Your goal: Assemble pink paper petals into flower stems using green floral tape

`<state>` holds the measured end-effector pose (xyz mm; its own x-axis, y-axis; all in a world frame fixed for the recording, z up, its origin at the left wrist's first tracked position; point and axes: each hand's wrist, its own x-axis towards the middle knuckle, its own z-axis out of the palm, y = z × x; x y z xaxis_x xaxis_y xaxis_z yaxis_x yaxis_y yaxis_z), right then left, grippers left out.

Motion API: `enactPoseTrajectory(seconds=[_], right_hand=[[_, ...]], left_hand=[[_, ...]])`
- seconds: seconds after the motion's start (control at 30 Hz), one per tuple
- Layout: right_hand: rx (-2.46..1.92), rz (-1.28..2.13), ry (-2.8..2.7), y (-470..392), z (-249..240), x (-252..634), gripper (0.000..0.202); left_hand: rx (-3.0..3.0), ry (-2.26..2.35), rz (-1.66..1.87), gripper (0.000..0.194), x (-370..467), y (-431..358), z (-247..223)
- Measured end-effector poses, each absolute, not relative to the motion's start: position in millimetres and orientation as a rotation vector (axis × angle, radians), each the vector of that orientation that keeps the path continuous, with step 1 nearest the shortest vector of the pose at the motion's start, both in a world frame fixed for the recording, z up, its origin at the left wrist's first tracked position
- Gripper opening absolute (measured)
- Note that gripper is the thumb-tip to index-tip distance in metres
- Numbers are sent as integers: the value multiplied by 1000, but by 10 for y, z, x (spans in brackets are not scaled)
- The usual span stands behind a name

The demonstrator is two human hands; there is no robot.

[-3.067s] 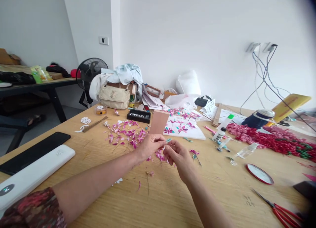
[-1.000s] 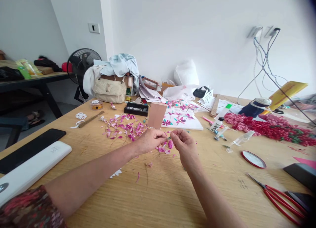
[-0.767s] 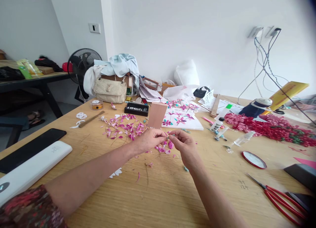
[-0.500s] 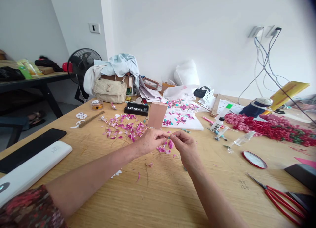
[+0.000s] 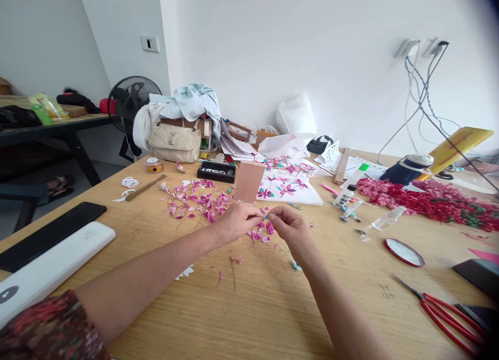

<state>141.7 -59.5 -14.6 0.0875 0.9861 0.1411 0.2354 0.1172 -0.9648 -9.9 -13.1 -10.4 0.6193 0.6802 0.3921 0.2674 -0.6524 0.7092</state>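
My left hand (image 5: 238, 221) and my right hand (image 5: 291, 228) meet over the middle of the table, fingertips pinched close together. Between them shows a small teal piece (image 5: 265, 216), too small to name, which both hands grip. Loose pink petals (image 5: 197, 200) lie scattered beyond my left hand, and a few pink petals (image 5: 255, 235) lie just below my fingers. A thin wooden board (image 5: 248, 182) stands behind my left hand. Beyond my right hand, finished pink and teal flowers (image 5: 286, 189) rest on a white pad (image 5: 312, 198). A small teal object (image 5: 296, 265) sits by my right wrist.
On the right lie red-handled scissors (image 5: 440, 308), a round red-rimmed mirror-like disc (image 5: 404, 252), small bottles (image 5: 345, 196) and bunches of pink-red flowers (image 5: 421, 201). A white power bank-like bar (image 5: 58, 264) and black phone (image 5: 50, 235) are at left. A beige bag (image 5: 175, 142) stands behind.
The view has shifted slightly. My hands stay together in nearly the same place, and more of the teal piece and of the teal object by my right wrist shows.
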Motion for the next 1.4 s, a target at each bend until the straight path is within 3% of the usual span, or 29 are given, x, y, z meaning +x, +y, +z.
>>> enactPoseTrajectory(seconds=[0.3,0.6,1.07,1.4], right_hand=[[-1323,873,-1482,-630,-70,1443,17],[-1336,888,-1494,-650,-55,1466,14],[-1308,620,-1619,-582,-207,1524,17],[-1349,775,-1589,-613,-102,1486,21]], left_hand=[[1881,801,624,20,-128,-166,-27],[1882,783,710,23,-137,-79,-119],[1603,693,600,23,-183,-152,-18],[1758,717,565,26,-183,-127,-19]])
